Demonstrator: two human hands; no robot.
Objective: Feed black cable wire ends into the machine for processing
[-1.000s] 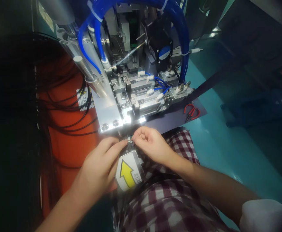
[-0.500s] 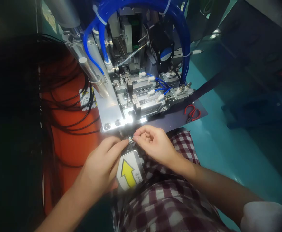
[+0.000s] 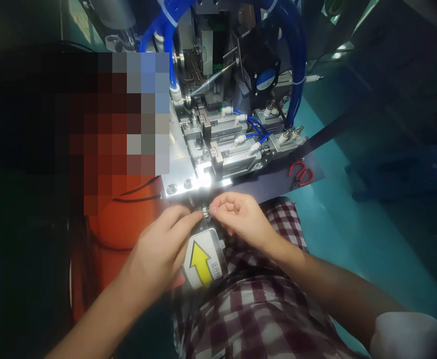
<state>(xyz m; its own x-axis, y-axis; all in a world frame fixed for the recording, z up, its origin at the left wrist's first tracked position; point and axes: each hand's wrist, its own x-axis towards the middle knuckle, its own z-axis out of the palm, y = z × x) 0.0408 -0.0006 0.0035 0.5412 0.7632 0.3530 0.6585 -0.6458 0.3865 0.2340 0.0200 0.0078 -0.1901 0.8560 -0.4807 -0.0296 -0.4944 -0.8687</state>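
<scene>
Both my hands meet at a small shiny metallic piece [image 3: 205, 212], too small to name, just in front of the machine's metal plate [image 3: 177, 169]. My left hand [image 3: 162, 242] comes from the lower left, its thumb and forefinger pressed together at the piece's left side. From the right, my right hand [image 3: 243, 214] pinches at the other side with its fingers curled. Whatever lies between the fingertips is mostly hidden. Directly below the hands is a white plate with a yellow arrow [image 3: 201, 262].
Pneumatic cylinders [image 3: 237, 159] with white fittings stand beyond my hands, under a thick bundle of blue tubes [image 3: 299, 65]. Red-handled pliers [image 3: 301, 174] lie on the grey base at the right. An orange surface [image 3: 124, 229] with black cables is at the left, partly pixelated.
The view has shifted slightly, so the machine sits a little further right. Both hands keep their pinch at the same small spot.
</scene>
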